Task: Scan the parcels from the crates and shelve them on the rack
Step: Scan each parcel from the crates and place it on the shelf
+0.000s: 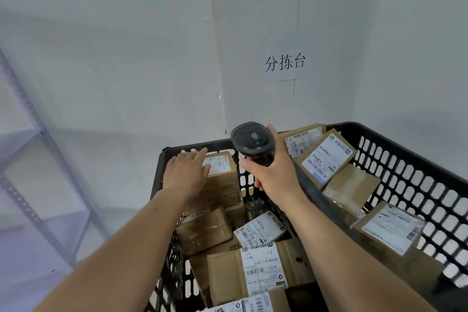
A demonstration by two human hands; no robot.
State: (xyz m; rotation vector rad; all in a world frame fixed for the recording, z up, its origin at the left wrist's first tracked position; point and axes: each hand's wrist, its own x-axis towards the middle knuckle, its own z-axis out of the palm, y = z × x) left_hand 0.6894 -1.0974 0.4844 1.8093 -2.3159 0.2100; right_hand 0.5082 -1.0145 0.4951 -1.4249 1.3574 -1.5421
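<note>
Two black perforated crates stand side by side, the left crate (162,175) and the right crate (405,157), both filled with several brown cardboard parcels bearing white labels. My left hand (187,172) lies flat with straight fingers on a labelled parcel (225,175) at the far end of the left crate. My right hand (276,175) grips a dark handheld scanner (253,142) above the rim between the crates, its head pointing away from me. A parcel (326,157) with a large label lies at the top of the right crate.
A grey metal rack (38,149) with pale shelves stands at the left. A white wall rises right behind the crates, with a paper sign (285,62) stuck on it. More parcels (263,268) fill the near part of the left crate.
</note>
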